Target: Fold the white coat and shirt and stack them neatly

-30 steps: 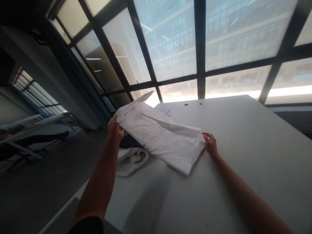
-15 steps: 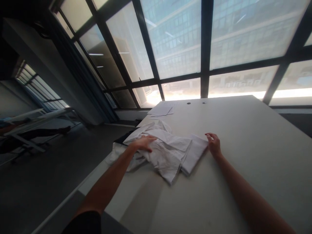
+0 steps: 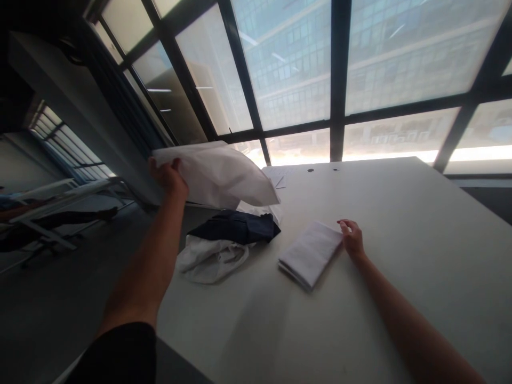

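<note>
My left hand [image 3: 170, 178] grips a white cloth [image 3: 224, 173] by its left end and holds it raised, spread out above the table's left side. Under it lie a dark navy cloth [image 3: 236, 226] and a crumpled white cloth [image 3: 212, 261], bunched together. A folded white cloth [image 3: 312, 253] rests flat in a neat rectangle near the middle of the table. Beside its right corner is my right hand [image 3: 352, 239], with loosely bent fingers apart from one another and nothing visible in them. Whether it touches the folded cloth is hard to tell.
The white table [image 3: 400, 266] reaches toward large windows [image 3: 288, 64] with dark frames. Sheets of paper [image 3: 281, 180] lie at its far left, partly hidden by the raised cloth. On the left are a dark floor [image 3: 92, 256] and another table frame [image 3: 52, 213] near a person's legs [image 3: 72, 217].
My left hand has lifted the top white cloth up and to the left, off the pile. The navy cloth and more of the folded cloth now show. My right hand has hardly moved.
</note>
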Motion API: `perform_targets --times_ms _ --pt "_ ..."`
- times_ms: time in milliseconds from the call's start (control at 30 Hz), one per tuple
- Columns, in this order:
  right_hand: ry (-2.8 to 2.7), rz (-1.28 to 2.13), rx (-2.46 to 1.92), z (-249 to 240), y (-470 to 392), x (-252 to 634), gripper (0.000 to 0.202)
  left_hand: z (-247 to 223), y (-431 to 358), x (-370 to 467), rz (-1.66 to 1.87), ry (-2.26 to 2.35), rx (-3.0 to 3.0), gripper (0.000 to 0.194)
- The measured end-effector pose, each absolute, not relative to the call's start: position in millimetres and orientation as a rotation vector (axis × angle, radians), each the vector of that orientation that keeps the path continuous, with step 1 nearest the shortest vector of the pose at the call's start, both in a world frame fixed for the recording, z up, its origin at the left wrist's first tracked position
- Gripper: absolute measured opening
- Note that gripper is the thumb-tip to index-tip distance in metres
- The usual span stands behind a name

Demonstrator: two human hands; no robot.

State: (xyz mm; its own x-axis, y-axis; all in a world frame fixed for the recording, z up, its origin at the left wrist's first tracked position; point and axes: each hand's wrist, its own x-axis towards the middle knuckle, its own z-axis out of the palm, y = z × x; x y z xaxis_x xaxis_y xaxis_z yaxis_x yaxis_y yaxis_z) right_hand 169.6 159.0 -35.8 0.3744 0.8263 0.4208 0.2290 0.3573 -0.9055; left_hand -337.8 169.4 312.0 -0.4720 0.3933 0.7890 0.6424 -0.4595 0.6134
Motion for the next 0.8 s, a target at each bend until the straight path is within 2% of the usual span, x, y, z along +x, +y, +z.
perform_targets --times_ms 67,133,200,333,433,500,567,700,800 --pt "-1.139 0.544 -1.188 -38 160 170 0.031 338 165 -356 -2.078 -1.524 -1.438 0.050" --pt "-1.141 0.550 -1.188 -38 160 170 0.031 334 153 -365 -1.922 -1.789 -1.559 0.058" --pt "-1.154 0.543 -1.180 -38 161 169 0.031 303 134 -365 -1.616 -2.153 -1.745 0.058" --pt "-1.152 0.559 -1.166 -38 160 167 0.031 216 96 -356 -1.114 -2.521 -1.951 0.045" --pt "-1.147 0.578 -1.168 -39 160 167 0.031 181 80 -345 -0.232 -2.611 -2.230 0.034" --pt "-1.149 0.577 -1.177 -40 160 168 0.032 175 77 -335 0.155 -2.479 -2.298 0.030" --pt "-1.155 0.572 -1.187 -39 160 168 0.032 174 79 -319 0.221 -2.343 -2.290 0.033" --pt "-1.171 0.553 -1.206 -37 159 168 0.032 161 88 -275 0.040 -2.218 -2.140 0.044" --pt "-1.169 0.553 -1.237 -36 159 166 0.033 146 92 -243 0.263 -2.323 -2.109 0.041"
